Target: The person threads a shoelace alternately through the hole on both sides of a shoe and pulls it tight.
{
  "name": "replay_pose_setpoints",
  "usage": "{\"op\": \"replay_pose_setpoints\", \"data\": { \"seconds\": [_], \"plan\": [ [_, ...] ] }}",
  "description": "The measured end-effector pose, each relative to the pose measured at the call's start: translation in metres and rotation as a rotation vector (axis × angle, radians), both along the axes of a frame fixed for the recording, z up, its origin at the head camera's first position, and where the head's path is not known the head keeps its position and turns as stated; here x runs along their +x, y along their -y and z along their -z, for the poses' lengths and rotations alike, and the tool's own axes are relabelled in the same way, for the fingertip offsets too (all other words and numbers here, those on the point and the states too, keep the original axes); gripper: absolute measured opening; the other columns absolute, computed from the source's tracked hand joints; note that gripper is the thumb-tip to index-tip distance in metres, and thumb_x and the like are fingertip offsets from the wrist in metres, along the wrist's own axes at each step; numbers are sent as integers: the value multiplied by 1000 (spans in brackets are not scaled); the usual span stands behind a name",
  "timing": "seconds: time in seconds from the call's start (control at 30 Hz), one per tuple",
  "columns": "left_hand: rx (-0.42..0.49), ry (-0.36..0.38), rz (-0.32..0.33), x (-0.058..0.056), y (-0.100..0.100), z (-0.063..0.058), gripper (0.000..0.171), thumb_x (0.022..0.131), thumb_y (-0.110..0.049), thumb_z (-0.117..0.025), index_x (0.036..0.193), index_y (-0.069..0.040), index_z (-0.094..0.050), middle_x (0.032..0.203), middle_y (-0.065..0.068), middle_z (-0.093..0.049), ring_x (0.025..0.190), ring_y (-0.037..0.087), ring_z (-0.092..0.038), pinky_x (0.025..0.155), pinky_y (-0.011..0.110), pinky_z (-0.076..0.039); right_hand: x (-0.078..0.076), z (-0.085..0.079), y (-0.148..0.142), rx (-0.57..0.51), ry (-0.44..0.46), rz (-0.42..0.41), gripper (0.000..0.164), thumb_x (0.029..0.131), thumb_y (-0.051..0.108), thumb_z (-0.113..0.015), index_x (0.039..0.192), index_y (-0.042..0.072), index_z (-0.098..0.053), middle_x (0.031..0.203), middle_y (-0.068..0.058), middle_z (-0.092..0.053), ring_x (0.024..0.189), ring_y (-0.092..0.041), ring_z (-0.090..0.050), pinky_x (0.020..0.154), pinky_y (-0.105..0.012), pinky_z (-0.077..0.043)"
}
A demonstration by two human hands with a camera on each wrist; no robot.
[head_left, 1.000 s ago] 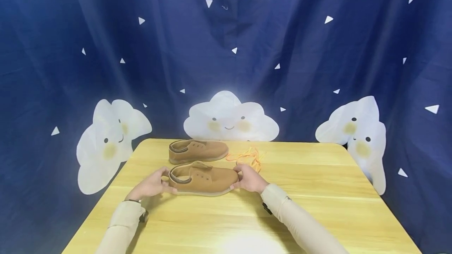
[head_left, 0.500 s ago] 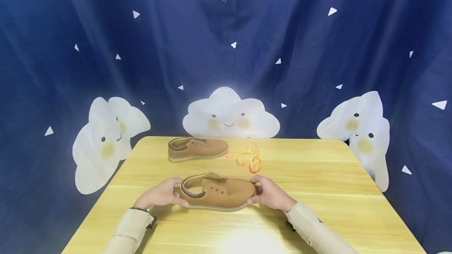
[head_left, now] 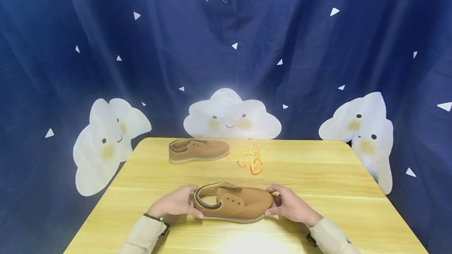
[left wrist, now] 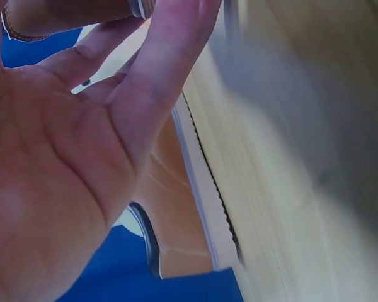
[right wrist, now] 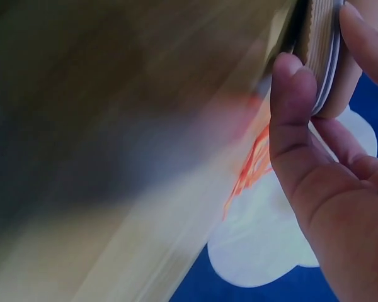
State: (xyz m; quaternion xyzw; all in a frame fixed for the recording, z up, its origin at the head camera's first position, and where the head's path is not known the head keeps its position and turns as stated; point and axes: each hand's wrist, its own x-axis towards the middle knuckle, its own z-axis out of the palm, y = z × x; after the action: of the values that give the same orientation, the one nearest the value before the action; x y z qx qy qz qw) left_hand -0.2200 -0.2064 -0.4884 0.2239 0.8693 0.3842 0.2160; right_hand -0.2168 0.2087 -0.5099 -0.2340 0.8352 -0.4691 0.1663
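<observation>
In the head view a brown lace-up shoe [head_left: 252,199] with empty eyelets lies lengthwise near the front, toe to the right. My left hand [head_left: 176,202] grips its heel, and my right hand [head_left: 291,205] pinches its toe between thumb and fingers. The left wrist view shows the palm of the left hand [left wrist: 57,170] and only a piece of the gripped shoe [left wrist: 69,12] at the top. From the right wrist, the right hand's [right wrist: 346,207] fingers meet the sole and toe of the shoe [right wrist: 353,75]. Whether the sole touches the table, I cannot tell.
A matching brown shoe [head_left: 201,150] stands at the back left of the wooden table [head_left: 318,171]. Right of it lies a loose tangle of orange and yellow shoelaces [head_left: 255,159]. Behind the table's back edge hangs a dark blue curtain [head_left: 169,42] with cloud prints.
Both hands have moved the gripped shoe toward the front and to the right, away from the other shoe. The other shoe and the laces stay on the table behind.
</observation>
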Motion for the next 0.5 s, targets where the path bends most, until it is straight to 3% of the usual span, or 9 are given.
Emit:
{"op": "replay_pose_setpoints", "data": {
  "seconds": [0.13, 0.27, 0.37, 0.5],
  "plan": [
    [-7, -19, 19, -2, -10, 0, 103, 79, -33, -90, 149, 17, -34, 74, -4, -62, 57, 4, -54, 51, 21, -44, 1, 0, -10, 10, -14, 18, 61, 84, 18, -86, 132, -3, -55, 84, -6, -64, 70, -10, -61, 60, -23, -52],
    [-1, -31, 46, -5, -15, 2, 87, 79, -35, -90, 142, 7, -48, 75, -6, -61, 56, 2, -52, 50, 20, -43, 1, 0, -17, 8, -22, 23, 61, 84, 19, -86, 132, -3, -55, 84, -5, -63, 70, -9, -61, 60, -23, -52],
    [20, -15, 56, -7, -16, 5, 72, 78, -35, -91, 133, -3, -55, 72, -7, -60, 55, 2, -49, 49, 19, -41, 1, 0, -19, 6, -17, 24, 61, 83, 19, -86, 131, -2, -56, 84, -6, -63, 71, -10, -61, 61, -23, -52],
    [58, 15, 59, -7, -15, 11, 68, 79, -33, -90, 130, -6, -55, 70, -6, -60, 54, 2, -49, 49, 19, -40, 1, 0, -20, 21, -23, 27, 62, 82, 20, -88, 131, -3, -56, 83, -7, -65, 72, -12, -63, 62, -23, -53]
  ]
}}
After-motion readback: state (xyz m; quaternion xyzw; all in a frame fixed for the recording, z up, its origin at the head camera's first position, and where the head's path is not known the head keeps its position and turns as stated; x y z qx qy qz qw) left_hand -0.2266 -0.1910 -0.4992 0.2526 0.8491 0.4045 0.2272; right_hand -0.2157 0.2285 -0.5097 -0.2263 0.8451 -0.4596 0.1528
